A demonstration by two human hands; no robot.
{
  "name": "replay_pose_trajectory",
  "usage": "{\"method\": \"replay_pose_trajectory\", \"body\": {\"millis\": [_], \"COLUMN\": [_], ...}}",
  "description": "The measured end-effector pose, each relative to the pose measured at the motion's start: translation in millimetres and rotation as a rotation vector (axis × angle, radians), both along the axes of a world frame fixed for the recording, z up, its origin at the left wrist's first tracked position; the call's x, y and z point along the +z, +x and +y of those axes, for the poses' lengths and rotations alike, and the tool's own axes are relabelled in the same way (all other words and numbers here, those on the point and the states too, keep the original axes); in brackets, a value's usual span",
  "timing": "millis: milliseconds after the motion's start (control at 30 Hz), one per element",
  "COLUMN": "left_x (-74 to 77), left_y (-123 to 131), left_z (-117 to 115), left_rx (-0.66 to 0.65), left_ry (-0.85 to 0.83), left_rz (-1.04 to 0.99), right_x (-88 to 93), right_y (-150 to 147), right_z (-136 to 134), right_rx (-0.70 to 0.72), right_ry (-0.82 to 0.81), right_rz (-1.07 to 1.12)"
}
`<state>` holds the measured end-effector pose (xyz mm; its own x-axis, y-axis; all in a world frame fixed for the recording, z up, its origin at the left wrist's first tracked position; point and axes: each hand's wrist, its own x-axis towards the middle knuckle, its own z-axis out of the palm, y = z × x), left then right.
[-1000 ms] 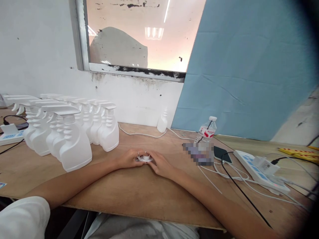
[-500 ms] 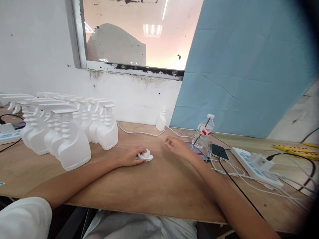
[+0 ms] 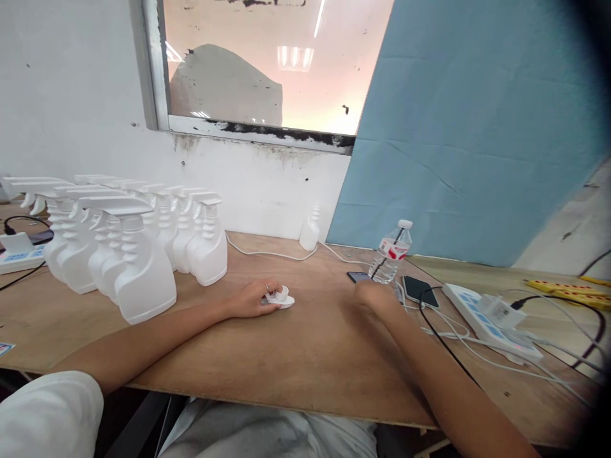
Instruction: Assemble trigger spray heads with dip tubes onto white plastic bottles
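Observation:
My left hand rests on the wooden table, its fingers closed round a white spray trigger head that lies on the tabletop with its round collar upward. A ring shows on one finger. Over to the right, my right hand is above the table beside a phone, covering part of it. The fingers of that hand are hidden behind its back, so their grip does not show. Just beyond it stands a clear water bottle with a red and white label.
Several white spray bottles with trigger heads stand grouped at left. One white bottle without a trigger head is by the wall. A dark phone, cables and a power strip lie at right; another power strip is far left.
My right hand has moved right, from the middle of the table to the phone near the water bottle. My left hand stays on the trigger head.

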<state>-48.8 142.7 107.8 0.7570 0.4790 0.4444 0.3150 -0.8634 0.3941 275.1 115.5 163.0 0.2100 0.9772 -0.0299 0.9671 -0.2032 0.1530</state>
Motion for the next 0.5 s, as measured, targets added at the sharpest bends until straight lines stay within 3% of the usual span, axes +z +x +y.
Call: {"method": "replay_pose_trajectory", "body": {"millis": [100, 233, 400, 500], "left_x": [-0.3, -0.6, -1.5, -1.0], "left_y": [0, 0, 0, 0], "left_z": [0, 0, 2, 2], "left_rx": [-0.001, 0.001, 0.002, 0.007], "left_ry": [0.008, 0.005, -0.005, -0.005], "left_rz": [-0.01, 0.005, 0.009, 0.016], "right_x": [4.9, 7.9, 5.0, -0.3], "right_y": [-3, -17, -36, -41], "right_z": [-3, -5, -2, -1], "right_rx": [-0.029, 0.081, 0.299, 0.328], "right_ry": [-0.113, -0.195, -0.138, -0.12], "right_rz": [0.001, 0.082, 0.248, 0.299]}}
